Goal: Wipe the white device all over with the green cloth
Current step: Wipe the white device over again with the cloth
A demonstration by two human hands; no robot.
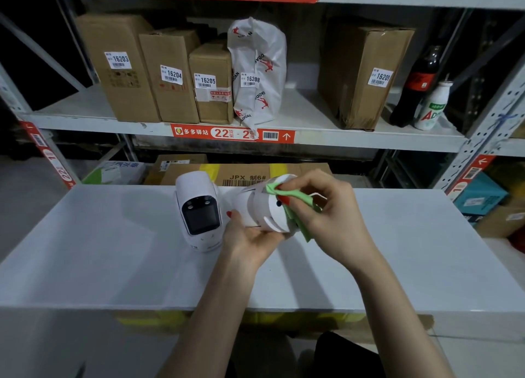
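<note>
A rounded white device (262,207) is held above the white table (113,258), lying on its side. My left hand (250,238) grips it from below, thumb up its left side. My right hand (321,210) pinches the green cloth (298,210) and presses it against the device's right end. Part of the cloth hangs down under my right fingers. A second white device (200,210) with a dark screen stands upright on the table just left of my left hand.
Behind the table stands a metal shelf (312,139) with labelled cardboard boxes (170,73), a white plastic parcel (258,71), a dark bottle (417,88) and a white bottle (431,108). More boxes (244,173) sit on the lower level behind the table's far edge.
</note>
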